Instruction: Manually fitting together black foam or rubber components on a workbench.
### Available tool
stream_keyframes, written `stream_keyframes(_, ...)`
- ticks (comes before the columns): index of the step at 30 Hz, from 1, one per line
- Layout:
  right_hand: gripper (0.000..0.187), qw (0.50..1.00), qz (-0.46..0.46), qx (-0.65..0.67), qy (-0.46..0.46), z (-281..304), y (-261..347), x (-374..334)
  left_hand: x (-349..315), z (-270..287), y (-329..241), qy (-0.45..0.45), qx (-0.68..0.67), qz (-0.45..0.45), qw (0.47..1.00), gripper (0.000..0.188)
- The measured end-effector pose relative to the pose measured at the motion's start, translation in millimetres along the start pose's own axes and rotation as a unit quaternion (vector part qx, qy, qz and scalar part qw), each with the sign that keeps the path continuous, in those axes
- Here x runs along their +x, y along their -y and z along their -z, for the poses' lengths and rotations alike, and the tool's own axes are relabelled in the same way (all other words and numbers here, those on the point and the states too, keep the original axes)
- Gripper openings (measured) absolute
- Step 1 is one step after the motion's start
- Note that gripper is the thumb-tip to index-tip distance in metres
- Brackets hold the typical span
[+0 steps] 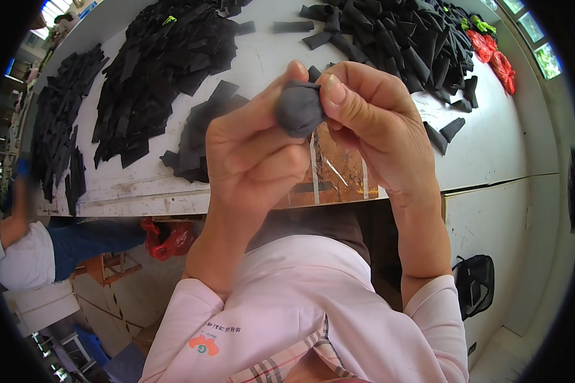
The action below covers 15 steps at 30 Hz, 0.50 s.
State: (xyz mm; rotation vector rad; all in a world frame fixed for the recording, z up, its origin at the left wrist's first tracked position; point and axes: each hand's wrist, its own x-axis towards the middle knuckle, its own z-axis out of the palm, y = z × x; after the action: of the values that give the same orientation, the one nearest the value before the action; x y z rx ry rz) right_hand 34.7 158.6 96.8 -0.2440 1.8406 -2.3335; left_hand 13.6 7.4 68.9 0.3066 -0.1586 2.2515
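In front of my chest, both hands hold up a small dark grey cloth piece (298, 110), its near end rounded and bulging. My left hand (252, 143) is closed around it, fingers curled; the left thumb cannot be made out and the cloth covers that spot. My right hand (386, 121) pinches the cloth's right edge between thumb and fingers. Beneath and left of my hands, a loose heap of dark cloth pieces (195, 137) lies on the white table (147, 195). A brown worn board (338, 166) shows below my hands at the table's near edge.
Large piles of black cloth pieces lie at the far left (64, 115), left of centre (153, 70) and far right (396, 38). Red plastic bags sit at the right edge (495, 60) and under the table (166, 239). A person in white (25, 252) is at left. A black bag (476, 287) hangs low right.
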Motion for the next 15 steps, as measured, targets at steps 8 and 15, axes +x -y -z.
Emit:
stream_keyframes(8,0.025,0.985,-0.121,0.121,0.005,38,-62,13,-3,50,-3,-0.295,0.001,-0.082,0.952,0.014)
stream_keyframes(15,0.027,0.989,-0.120,0.076,0.027,32,-57,26,10,33,-15,-0.296,-0.185,-0.112,0.930,0.011)
